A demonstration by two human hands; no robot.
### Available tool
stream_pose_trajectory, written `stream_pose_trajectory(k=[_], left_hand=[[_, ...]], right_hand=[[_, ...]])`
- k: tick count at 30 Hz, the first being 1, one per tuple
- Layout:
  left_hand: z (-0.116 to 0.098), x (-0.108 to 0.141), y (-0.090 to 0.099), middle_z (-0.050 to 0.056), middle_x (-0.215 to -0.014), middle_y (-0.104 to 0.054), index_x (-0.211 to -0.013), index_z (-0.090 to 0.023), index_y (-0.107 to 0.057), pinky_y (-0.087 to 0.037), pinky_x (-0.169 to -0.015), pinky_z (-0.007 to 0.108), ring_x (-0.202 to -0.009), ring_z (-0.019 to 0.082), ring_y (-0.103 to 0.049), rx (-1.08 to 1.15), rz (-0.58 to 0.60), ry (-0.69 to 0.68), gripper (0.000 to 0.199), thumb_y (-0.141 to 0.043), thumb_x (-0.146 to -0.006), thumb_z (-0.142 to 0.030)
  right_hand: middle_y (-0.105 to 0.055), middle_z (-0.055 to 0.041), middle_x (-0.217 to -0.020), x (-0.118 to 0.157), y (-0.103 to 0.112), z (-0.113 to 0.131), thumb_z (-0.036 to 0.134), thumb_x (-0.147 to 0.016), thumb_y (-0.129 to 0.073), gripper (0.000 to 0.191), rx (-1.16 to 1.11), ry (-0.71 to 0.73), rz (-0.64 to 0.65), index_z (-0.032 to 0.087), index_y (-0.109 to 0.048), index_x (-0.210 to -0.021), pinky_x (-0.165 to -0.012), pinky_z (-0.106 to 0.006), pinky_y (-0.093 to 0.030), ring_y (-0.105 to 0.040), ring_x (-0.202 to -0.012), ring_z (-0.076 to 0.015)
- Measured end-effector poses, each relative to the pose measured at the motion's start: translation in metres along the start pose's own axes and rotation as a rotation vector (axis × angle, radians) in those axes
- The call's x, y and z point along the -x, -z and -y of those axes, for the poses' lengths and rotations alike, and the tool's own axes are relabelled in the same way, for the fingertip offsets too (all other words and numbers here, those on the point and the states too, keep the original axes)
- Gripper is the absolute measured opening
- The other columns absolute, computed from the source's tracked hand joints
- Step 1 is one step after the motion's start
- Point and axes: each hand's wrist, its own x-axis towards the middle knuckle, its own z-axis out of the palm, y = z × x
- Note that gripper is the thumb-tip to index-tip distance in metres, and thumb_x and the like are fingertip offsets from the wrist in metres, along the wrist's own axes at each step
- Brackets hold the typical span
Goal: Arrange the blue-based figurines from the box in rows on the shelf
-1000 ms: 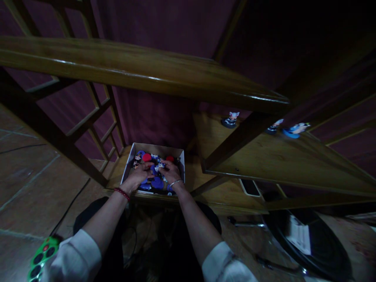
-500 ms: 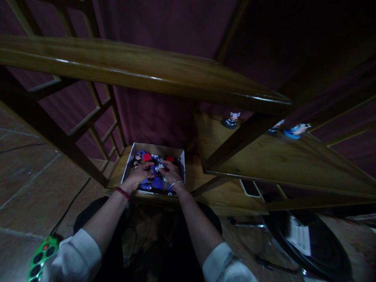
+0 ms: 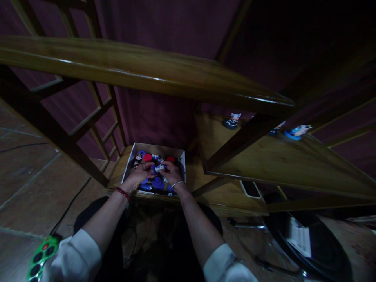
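Blue-and-white figurine (image 3: pixel 160 168): located inside the white box (image 3: pixel 158 148), near its centre, between both hands. Right hand (image 3: pixel 172 172), at its three o'clock, has fingertips drawn together on the white part. Left hand (image 3: pixel 141 174), at nine o'clock, has fingers half curled beside the blue end; whether they grip cannot be told.

Risk, as judged: a shallow fingertip hold could let the piece slip among the blue pieces (image 3: pixel 158 183) at six o'clock. A stray knuckle could knock the red disc (image 3: pixel 147 157) at eleven o'clock or the second red disc (image 3: pixel 170 159) at one. Box sits near the front edge of the lower shelf (image 3: pixel 192 170); a wrist bearing on its six o'clock wall could shift it.

Compared with one second earlier: both hands keep nearly the same place; the figurine seems slightly turned, though dimness prevents certainty.
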Motion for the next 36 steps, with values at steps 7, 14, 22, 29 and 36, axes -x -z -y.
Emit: stream_pose_trajectory(k=[7,14,22,29,36], left_hand=[[0.0003,-0.0009,0.0009,0.005,-0.089,-0.059,-0.099,-0.013,-0.055,-0.050,-0.071,0.027,-0.078,0.013,-0.057,-0.006,-0.017,-0.001,0.033,-0.054,-0.067,-0.004],[0.0009,-0.0023,0.0005,0.006,-0.093,-0.059,-0.097,-0.012,-0.057,-0.050,-0.071,0.028,-0.076,0.012,-0.058,0.007,-0.021,0.001,0.033,-0.057,-0.065,-0.004],[0.0003,-0.0008,-0.0006,0.005,-0.095,-0.059,-0.090,-0.011,-0.059,-0.050,-0.071,0.029,-0.072,0.011,-0.058,0.010,-0.023,-0.002,0.027,-0.057,-0.065,-0.002],[0.0001,0.0016,-0.0035,0.003,-0.082,-0.059,-0.091,-0.010,-0.059,-0.052,-0.068,0.029,-0.065,0.009,-0.057,0.014,-0.038,0.025,0.029,-0.055,-0.065,0.001],[0.0009,0.0042,-0.0052,0.001,-0.076,-0.057,-0.091,-0.011,-0.059,-0.052,-0.065,0.026,-0.063,0.007,-0.055,0.068,-0.025,0.040,0.029,-0.052,-0.067,0.003]], right_hand=[[-0.063,-0.0027,-0.087,0.0007,0.0004,0.0012,0.020,-0.061,-0.058,0.029,-0.007,-0.013,0.006,0.017,-0.056,-0.090,-0.076,-0.030,-0.047,-0.059,-0.081,-0.0151],[-0.062,-0.0012,-0.083,0.0004,-0.0008,-0.0031,0.022,-0.060,-0.059,0.029,-0.045,-0.003,0.011,0.018,-0.054,-0.089,-0.077,-0.031,-0.046,-0.059,-0.080,-0.0153],[-0.062,-0.0004,-0.084,-0.0029,-0.0034,-0.0080,0.020,-0.059,-0.058,0.026,-0.114,0.022,0.039,0.019,-0.052,-0.084,-0.079,-0.032,-0.045,-0.058,-0.082,-0.0153],[-0.060,-0.0009,-0.083,-0.0012,-0.0001,-0.0064,0.018,-0.060,-0.056,0.026,-0.048,0.057,0.065,0.019,-0.051,-0.085,-0.078,-0.032,-0.046,-0.058,-0.080,-0.0150],[-0.062,0.0007,-0.086,-0.0009,0.0023,-0.0062,0.017,-0.061,-0.057,0.025,0.079,0.076,0.026,0.020,-0.053,-0.085,-0.081,-0.032,-0.045,-0.058,-0.084,-0.0149]])
